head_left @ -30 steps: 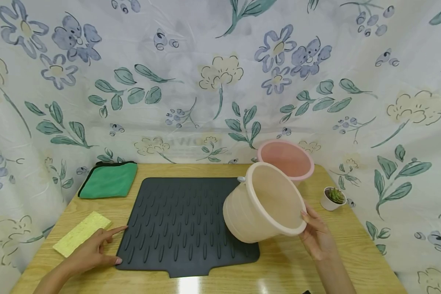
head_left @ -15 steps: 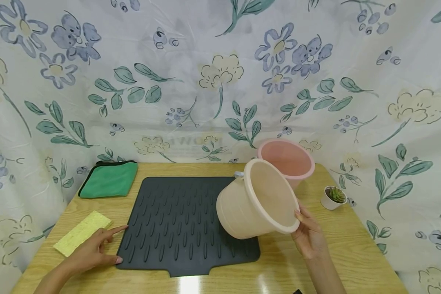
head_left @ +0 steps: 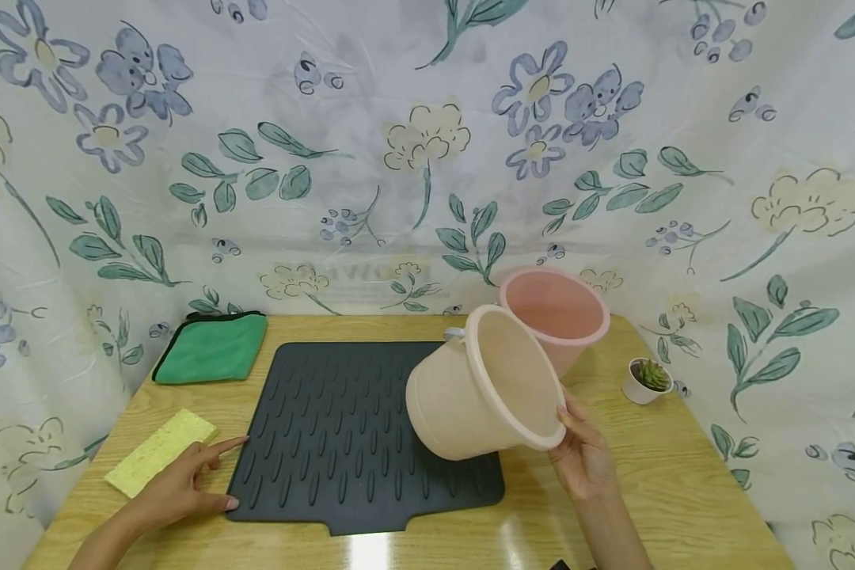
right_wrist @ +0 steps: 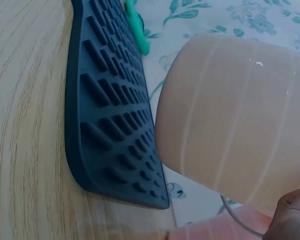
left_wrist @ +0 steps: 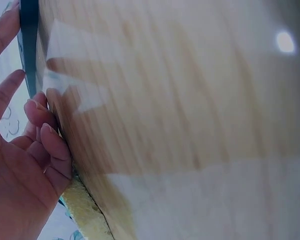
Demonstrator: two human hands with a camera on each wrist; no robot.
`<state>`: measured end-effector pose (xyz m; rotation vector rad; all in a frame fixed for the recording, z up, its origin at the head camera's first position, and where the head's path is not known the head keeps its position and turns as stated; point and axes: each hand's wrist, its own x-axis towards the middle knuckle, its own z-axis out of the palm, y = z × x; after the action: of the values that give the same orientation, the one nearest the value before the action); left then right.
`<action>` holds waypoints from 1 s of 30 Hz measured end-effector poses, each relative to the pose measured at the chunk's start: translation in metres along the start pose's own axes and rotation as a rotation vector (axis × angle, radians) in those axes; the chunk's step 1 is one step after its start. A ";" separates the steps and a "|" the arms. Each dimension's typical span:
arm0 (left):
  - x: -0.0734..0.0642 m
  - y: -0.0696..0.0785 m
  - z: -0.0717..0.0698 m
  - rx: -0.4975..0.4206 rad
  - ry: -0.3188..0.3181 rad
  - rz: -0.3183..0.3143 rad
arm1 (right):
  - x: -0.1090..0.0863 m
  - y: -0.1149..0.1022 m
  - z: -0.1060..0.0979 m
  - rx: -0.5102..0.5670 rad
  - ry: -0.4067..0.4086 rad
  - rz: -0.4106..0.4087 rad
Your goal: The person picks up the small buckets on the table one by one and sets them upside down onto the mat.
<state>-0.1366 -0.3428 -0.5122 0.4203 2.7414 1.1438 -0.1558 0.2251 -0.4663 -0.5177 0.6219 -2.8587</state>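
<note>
A cream bucket (head_left: pixel 445 396) is tilted over the right part of a dark grey ridged mat (head_left: pixel 328 427), its mouth turned to the right. My right hand (head_left: pixel 584 455) grips the bucket's rim at the lower right. In the right wrist view the bucket's side (right_wrist: pixel 230 115) fills the right, and a thin wire handle (right_wrist: pixel 235 217) hangs below it. My left hand (head_left: pixel 178 483) rests at the mat's left edge, with index finger and thumb stretched apart and touching it. The left wrist view shows its other fingers (left_wrist: pixel 55 145) curled loosely, holding nothing.
A pink bucket (head_left: pixel 559 305) stands behind the cream one. A small potted succulent (head_left: pixel 648 381) is at the right. Left of the mat lie a yellow sponge (head_left: pixel 160 451) and a folded green cloth (head_left: pixel 214 348). A floral curtain (head_left: pixel 370 142) hangs behind the wooden table (head_left: pixel 655 475).
My right hand has carried the cream bucket to the left and slightly up over the mat, uncovering more of the pink bucket. My left hand has stayed at the mat's edge.
</note>
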 end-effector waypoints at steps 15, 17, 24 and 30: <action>0.000 0.001 0.000 0.008 -0.023 -0.017 | 0.007 0.017 0.003 0.087 0.019 0.006; -0.001 0.001 0.000 0.011 -0.022 -0.017 | 0.007 0.019 0.003 0.100 0.023 0.008; 0.001 0.002 -0.001 0.016 -0.034 -0.026 | 0.010 0.027 0.003 0.127 0.034 0.017; 0.004 0.006 -0.003 -0.033 -0.038 -0.025 | 0.015 0.035 0.005 0.146 0.053 0.014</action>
<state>-0.1401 -0.3390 -0.5057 0.3984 2.6835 1.1611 -0.1647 0.1876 -0.4724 -0.4150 0.4189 -2.8845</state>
